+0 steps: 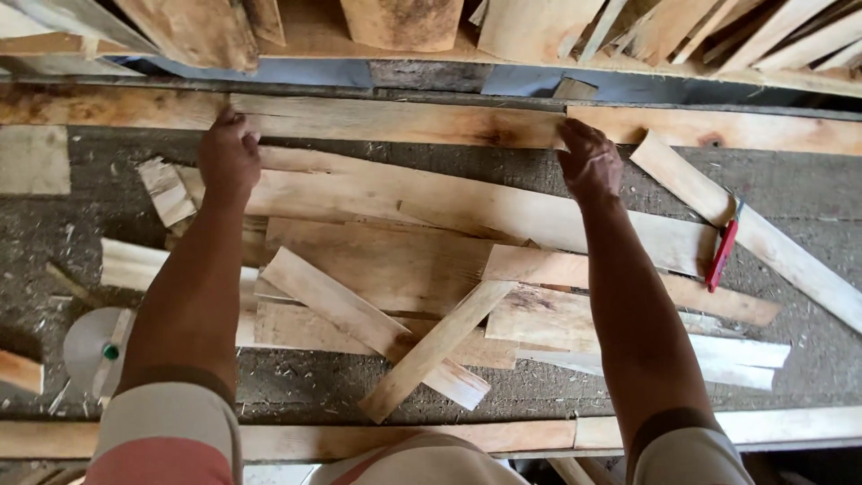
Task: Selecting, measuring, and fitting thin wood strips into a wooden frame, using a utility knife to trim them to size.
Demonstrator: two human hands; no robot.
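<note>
Gripping the long plank (395,121) at the bench's far edge, the left hand (227,154) curls over one end, while the right hand (588,162) clamps the other. Loose offcuts (377,269) lie beneath; a red-handled tool (722,254) sits right. Level, even pressure from both ends seems wisest.

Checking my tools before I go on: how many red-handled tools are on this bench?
1. The red-handled tool lies right of the right hand, against a slanting wood strip. Others may hide under the boards.
</note>
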